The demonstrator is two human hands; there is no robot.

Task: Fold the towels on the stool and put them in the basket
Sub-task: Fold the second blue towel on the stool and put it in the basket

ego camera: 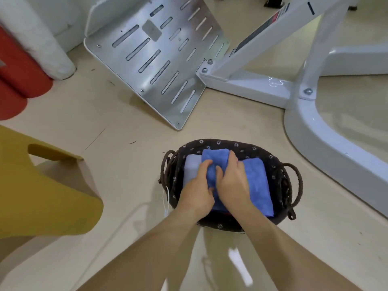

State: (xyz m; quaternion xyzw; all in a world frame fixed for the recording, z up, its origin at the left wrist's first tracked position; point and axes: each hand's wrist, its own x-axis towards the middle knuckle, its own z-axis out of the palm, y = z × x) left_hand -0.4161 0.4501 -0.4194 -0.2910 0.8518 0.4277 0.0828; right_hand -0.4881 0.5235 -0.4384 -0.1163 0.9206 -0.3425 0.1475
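Observation:
A dark woven basket (279,164) with a flower-print liner and rope handles stands on the floor in front of me. Inside lie folded towels: a pale grey-blue one (192,164) at the left, a blue one (257,185) at the right, and a folded blue towel (215,157) in the middle. My left hand (197,190) holds the left side of the middle towel with curled fingers. My right hand (233,181) lies over its right side, fingers bent round the fold. The yellow stool (42,196) stands at the left with nothing on its seat.
A slotted metal plate (155,59) and a white machine frame (315,122) occupy the floor behind and to the right of the basket. Red and white rolls (25,76) stand at the far left. A white cord (167,198) hangs by the basket's left side.

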